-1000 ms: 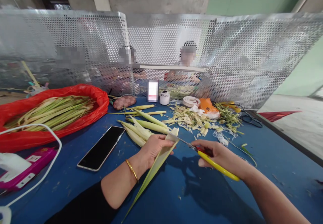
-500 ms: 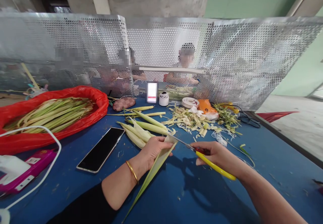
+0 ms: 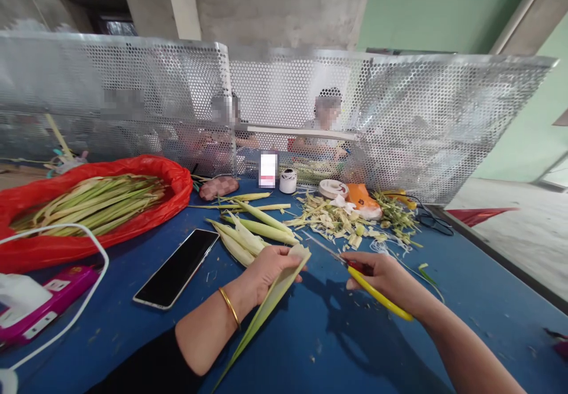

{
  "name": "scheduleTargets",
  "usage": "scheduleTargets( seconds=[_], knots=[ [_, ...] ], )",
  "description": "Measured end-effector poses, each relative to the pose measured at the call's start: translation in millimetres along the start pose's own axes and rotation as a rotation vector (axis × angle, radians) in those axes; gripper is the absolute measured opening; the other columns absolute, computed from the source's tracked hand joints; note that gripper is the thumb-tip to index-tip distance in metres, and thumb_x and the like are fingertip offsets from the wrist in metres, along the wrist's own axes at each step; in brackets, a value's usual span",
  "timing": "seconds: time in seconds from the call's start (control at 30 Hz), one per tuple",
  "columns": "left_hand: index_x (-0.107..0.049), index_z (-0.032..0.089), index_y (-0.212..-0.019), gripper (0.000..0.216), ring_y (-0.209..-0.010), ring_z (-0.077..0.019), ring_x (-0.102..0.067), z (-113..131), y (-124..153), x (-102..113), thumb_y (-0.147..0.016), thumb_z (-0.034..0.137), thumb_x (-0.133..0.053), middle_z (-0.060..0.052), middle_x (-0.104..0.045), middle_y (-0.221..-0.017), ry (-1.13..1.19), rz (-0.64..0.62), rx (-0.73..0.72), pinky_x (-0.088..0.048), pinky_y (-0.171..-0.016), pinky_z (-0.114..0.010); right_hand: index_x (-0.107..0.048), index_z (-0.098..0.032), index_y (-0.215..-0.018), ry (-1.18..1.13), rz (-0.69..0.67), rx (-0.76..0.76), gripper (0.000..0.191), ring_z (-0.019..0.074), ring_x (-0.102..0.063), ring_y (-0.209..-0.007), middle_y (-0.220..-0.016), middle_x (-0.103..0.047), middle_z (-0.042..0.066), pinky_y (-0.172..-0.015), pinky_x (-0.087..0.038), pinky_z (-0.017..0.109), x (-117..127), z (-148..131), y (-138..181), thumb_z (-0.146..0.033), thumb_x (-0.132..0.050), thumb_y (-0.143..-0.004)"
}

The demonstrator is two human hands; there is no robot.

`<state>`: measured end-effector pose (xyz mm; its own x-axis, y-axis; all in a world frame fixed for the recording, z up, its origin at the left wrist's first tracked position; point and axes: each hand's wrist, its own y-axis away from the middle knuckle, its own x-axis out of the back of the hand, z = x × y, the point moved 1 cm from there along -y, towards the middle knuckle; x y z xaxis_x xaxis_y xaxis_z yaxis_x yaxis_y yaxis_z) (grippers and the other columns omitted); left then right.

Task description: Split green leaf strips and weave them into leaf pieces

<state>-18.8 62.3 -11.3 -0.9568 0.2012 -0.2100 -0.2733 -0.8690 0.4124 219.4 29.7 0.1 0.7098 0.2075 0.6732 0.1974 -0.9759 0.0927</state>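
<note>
My left hand (image 3: 266, 267), a gold bangle on its wrist, is closed around a folded pale green leaf strip (image 3: 270, 302) whose cut end points up and right and whose tip runs down toward me. My right hand (image 3: 384, 275) grips scissors (image 3: 355, 270) with yellow and red handles; the blades point left, a short way from the leaf's cut end. Both hands hover over the blue table (image 3: 337, 346).
Several trimmed leaf pieces (image 3: 251, 228) lie just beyond my left hand, and a heap of cuttings (image 3: 337, 219) beyond my right. A phone (image 3: 177, 267) lies left, a red bag of leaves (image 3: 89, 204) further left. A perforated metal screen (image 3: 284, 110) stands behind, with people beyond it.
The scissor blades have drawn back to the right, off the leaf's cut end. The view has tipped slightly upward; both hands sit a little lower in the picture.
</note>
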Motion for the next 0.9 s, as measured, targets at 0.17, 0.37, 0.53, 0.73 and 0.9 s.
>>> scheduleTargets(
  seconds=[0.17,0.37,0.53,0.73,0.9],
  knots=[
    [-0.067,0.013,-0.073,0.010,-0.048,-0.0107,-0.056,24.5,-1.3,20.2,-0.070,0.022,-0.068,-0.004,-0.067,-0.063,0.154,0.111,-0.091,-0.043,-0.044,-0.020,-0.072,-0.024,-0.107,0.045,-0.063,0.068,0.045,0.0191,-0.058,-0.071,-0.078,-0.068,-0.001,-0.065,-0.044,0.025,10.4,8.5,5.2,-0.035,-0.072,-0.064],
    [-0.062,0.015,-0.072,0.004,-0.040,-0.0109,-0.051,32.9,-0.7,28.4,-0.071,0.019,-0.063,-0.001,-0.059,-0.051,0.199,0.209,-0.104,-0.040,-0.038,-0.021,-0.066,-0.028,-0.117,0.361,-0.098,0.211,0.051,0.0211,-0.063,-0.088,-0.104,-0.070,0.004,-0.076,-0.045,0.027,-22.4,-17.4,15.5,-0.019,-0.060,-0.067],
    [-0.062,0.014,-0.067,0.003,-0.039,-0.0125,-0.052,24.8,0.8,19.9,-0.067,0.017,-0.064,-0.001,-0.059,-0.051,0.200,0.170,-0.125,-0.041,-0.039,-0.023,-0.069,-0.026,-0.108,0.564,0.016,0.171,0.034,0.0220,-0.064,-0.086,-0.103,-0.068,0.007,-0.072,-0.042,0.028,-32.7,-34.2,12.6,-0.026,-0.056,-0.076],
    [-0.062,0.014,-0.059,0.005,-0.045,-0.0102,-0.053,16.8,1.2,12.8,-0.064,0.015,-0.064,-0.001,-0.059,-0.051,0.183,0.184,-0.242,-0.039,-0.043,-0.019,-0.067,-0.020,-0.086,0.480,0.251,0.007,0.025,0.0197,-0.062,-0.074,-0.080,-0.070,0.005,-0.058,-0.036,0.025,-55.3,-48.7,-46.0,-0.040,-0.053,-0.084],
    [-0.063,0.014,-0.059,0.004,-0.045,-0.0105,-0.052,11.2,-1.4,10.7,-0.062,0.015,-0.064,0.000,-0.057,-0.048,0.186,0.190,-0.265,-0.036,-0.042,-0.019,-0.063,-0.019,-0.062,0.457,0.232,-0.028,0.016,0.0141,-0.058,-0.057,-0.057,-0.063,0.000,-0.051,-0.031,0.022,-73.3,-38.9,-84.5,-0.024,-0.060,-0.076]
  ],
)
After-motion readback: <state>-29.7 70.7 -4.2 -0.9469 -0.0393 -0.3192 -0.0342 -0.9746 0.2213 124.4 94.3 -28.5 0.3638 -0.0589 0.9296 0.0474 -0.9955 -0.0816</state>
